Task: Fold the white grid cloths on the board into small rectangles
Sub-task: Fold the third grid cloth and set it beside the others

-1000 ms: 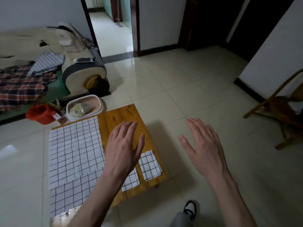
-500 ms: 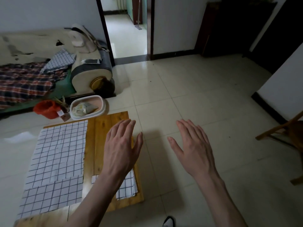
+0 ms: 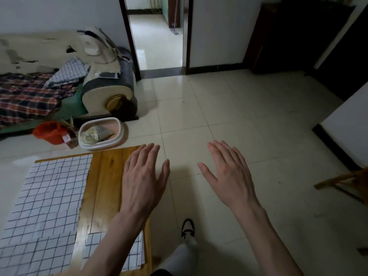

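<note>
Lying at the near right corner of the wooden board (image 3: 105,188), a folded grid cloth (image 3: 135,253) is partly covered by the left forearm. To its left, a large unfolded grid cloth (image 3: 45,198) lies flat over the left part of the board, with another grid cloth section (image 3: 35,255) at the near left edge; whether these two are separate pieces cannot be told.

The left hand (image 3: 143,182) is held palm down over the right edge of the board, fingers straight and slightly spread, gripping nothing. The right hand (image 3: 229,176) is held palm down over the tiled floor (image 3: 239,116), right of the board, fingers straight and together, also gripping nothing. A shoe (image 3: 188,229) shows on the floor between the forearms.

Just beyond the far edge of the board sits a white basin (image 3: 119,136) holding crumpled wrappers, with a red bag (image 3: 49,132) to its left. Farther left stands a sofa (image 3: 109,86) carrying plaid fabric (image 3: 25,98). An open doorway (image 3: 157,36) lies at the far centre.
</note>
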Tool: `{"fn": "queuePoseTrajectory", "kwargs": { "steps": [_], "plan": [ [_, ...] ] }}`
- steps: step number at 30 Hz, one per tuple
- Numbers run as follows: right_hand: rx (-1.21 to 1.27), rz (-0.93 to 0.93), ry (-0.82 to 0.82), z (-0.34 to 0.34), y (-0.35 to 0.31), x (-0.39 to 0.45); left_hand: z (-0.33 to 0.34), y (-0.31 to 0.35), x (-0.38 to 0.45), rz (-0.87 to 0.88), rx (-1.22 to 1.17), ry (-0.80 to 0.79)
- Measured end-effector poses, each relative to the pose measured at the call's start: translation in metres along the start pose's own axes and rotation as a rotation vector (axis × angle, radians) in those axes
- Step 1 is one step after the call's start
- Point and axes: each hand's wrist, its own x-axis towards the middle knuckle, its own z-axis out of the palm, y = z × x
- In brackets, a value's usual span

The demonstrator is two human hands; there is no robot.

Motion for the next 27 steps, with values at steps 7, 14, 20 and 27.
{"fn": "queuePoseTrajectory", "kwargs": {
  "steps": [7, 14, 20, 27],
  "plan": [
    [0.03, -0.09, -0.031, 0.026, 0.014, 0.124, 0.034, -0.013, 0.101, -0.077, 0.005, 0.021],
    [0.067, -0.165, -0.062, 0.053, 0.012, 0.247, 0.052, -0.053, 0.198, -0.144, 0.053, 0.06],
    [0.108, -0.263, -0.079, 0.074, -0.003, 0.339, 0.059, -0.084, 0.263, -0.222, 0.093, 0.102],
    [0.116, -0.396, -0.109, 0.106, -0.02, 0.443, 0.067, -0.126, 0.329, -0.33, 0.171, 0.108]
  ]
}}
